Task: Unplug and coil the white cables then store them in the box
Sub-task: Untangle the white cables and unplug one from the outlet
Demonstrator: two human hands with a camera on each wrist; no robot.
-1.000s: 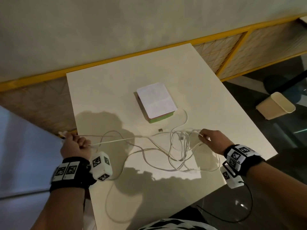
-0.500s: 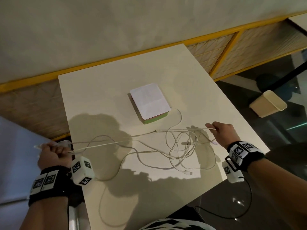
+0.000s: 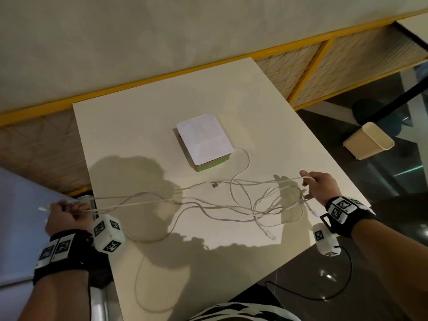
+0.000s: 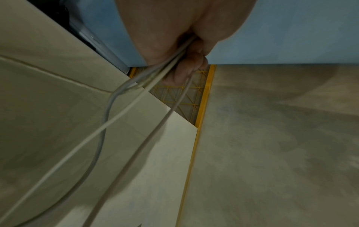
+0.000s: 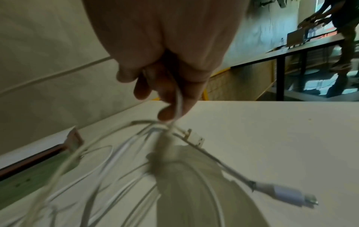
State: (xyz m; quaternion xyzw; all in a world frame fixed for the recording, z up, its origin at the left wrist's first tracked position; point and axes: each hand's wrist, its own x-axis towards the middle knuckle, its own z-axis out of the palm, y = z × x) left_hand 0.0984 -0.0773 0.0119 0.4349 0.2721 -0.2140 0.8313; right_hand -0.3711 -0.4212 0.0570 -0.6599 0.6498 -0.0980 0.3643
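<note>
Several white cables (image 3: 208,205) stretch in a loose tangle across the white table (image 3: 266,100). My left hand (image 3: 67,212) is a fist off the table's left edge and grips cable strands (image 4: 155,86), with a plug end sticking out to its left. My right hand (image 3: 317,186) pinches cable strands (image 5: 178,106) near the table's right edge, and a loose plug (image 5: 287,193) hangs below it. The box (image 3: 203,141), green-sided with a white lid on top, sits behind the tangle at mid-table.
A beige bin (image 3: 368,140) stands on the dark floor to the right. A yellow-framed mesh rail (image 3: 301,63) runs behind the table. A pale blue surface (image 3: 16,216) lies at the left. Another person (image 5: 342,38) works at a far table.
Both hands have drawn apart, the right one further right towards the table edge. The cables between them have pulled out straighter and the tangle has spread.
</note>
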